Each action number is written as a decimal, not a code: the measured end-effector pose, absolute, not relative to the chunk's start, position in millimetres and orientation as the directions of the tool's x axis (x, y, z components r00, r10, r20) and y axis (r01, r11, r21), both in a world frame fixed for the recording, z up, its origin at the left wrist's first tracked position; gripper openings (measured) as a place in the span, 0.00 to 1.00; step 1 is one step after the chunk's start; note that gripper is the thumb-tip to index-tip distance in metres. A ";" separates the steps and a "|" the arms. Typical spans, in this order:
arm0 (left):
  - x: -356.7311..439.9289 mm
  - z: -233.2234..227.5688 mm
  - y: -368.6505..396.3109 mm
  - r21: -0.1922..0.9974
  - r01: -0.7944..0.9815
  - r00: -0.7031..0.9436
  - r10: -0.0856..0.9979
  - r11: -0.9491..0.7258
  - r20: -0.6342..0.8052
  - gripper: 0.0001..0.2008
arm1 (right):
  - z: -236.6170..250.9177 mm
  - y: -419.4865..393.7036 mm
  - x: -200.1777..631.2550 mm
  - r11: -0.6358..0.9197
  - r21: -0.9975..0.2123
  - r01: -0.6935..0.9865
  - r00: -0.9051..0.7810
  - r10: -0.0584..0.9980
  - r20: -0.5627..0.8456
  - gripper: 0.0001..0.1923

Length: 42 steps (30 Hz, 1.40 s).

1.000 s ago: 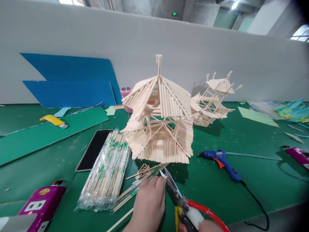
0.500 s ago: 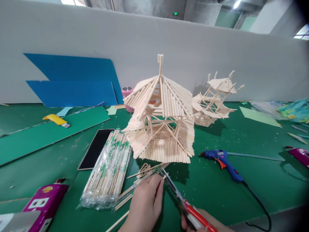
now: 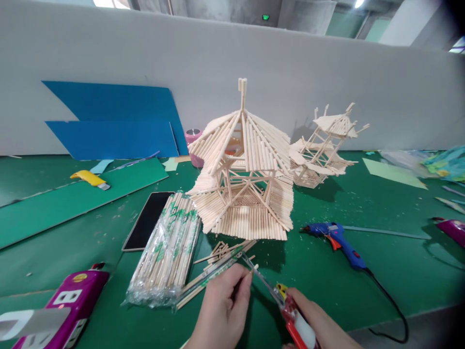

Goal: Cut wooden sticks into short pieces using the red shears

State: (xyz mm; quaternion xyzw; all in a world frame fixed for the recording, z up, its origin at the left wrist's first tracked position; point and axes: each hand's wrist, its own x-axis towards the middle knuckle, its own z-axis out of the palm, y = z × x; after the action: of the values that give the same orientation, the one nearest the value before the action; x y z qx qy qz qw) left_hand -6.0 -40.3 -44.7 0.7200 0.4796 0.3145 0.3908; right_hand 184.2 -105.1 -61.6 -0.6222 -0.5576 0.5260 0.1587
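Observation:
My left hand [image 3: 222, 310] pinches a short wooden stick [image 3: 253, 269] by its end at the bottom centre. My right hand [image 3: 315, 324] grips red-handled scissors [image 3: 286, 305], whose blades reach up to the stick's tip and look nearly closed on it. Just beyond lie loose cut sticks [image 3: 221, 253] and a plastic-wrapped bundle of sticks [image 3: 167, 252]. Behind them stands a pavilion model [image 3: 243, 169] built of sticks.
A blue glue gun [image 3: 336, 238] with a black cord lies to the right. A black phone [image 3: 147, 227] lies left of the bundle, a purple power strip [image 3: 69, 303] at bottom left. A smaller stick model [image 3: 321, 150], blue boards [image 3: 112, 121] and a yellow knife [image 3: 89, 178] sit further back.
The scissors' blades have gone from open around the stick to nearly closed. Both hands have risen slightly in view, and more of my right hand shows.

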 end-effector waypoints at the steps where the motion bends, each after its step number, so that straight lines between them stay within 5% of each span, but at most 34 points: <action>1: -6.3 -44.7 -41.7 0.861 0.447 0.343 0.935 -0.244 0.087 0.13 | -61.9 -103.5 183.7 -0.303 -0.769 0.563 -0.186 0.860 -0.475 0.28; 8: -6.9 -40.5 -48.3 0.847 0.442 0.364 0.922 -0.295 0.131 0.12 | -67.0 -99.9 179.6 -0.177 -0.774 0.608 -0.204 0.907 -0.368 0.14; 15: -2.4 -36.8 -48.3 0.739 0.506 0.335 0.891 -0.446 0.308 0.07 | -64.2 -95.9 175.9 -0.144 -0.844 0.516 -0.228 0.927 -0.297 0.14; 21: -6.4 -27.7 -37.6 0.951 0.284 0.366 0.931 -0.124 0.013 0.11 | -59.2 -85.1 174.5 -0.096 -0.834 0.544 -0.195 0.952 -0.236 0.07; 25: -10.7 -23.7 -33.6 0.986 0.157 0.422 0.899 0.055 -0.117 0.10 | -55.2 -82.7 178.4 -0.076 -0.836 0.543 -0.219 0.948 -0.229 0.07; 31: -11.9 -24.9 -29.4 0.986 0.150 0.456 0.879 0.078 -0.139 0.11 | -56.2 -85.5 176.5 -0.082 -0.827 0.557 -0.227 0.942 -0.246 0.09; 38: -2.7 -31.4 -31.4 0.940 0.303 0.285 0.956 -0.158 0.069 0.07 | -61.3 -84.4 170.9 -0.098 -0.846 0.524 -0.177 0.959 -0.221 0.07; 42: -6.9 -25.0 -28.8 0.989 0.141 0.380 0.920 0.042 -0.093 0.10 | -60.8 -82.6 174.1 -0.089 -0.847 0.525 -0.215 0.949 -0.233 0.11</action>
State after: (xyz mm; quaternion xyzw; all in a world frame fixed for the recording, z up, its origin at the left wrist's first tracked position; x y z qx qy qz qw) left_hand -6.9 -28.8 -25.0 0.6025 0.4401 0.3407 0.5720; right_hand 174.1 -82.6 -60.8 -0.5816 -0.6333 0.4541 0.2332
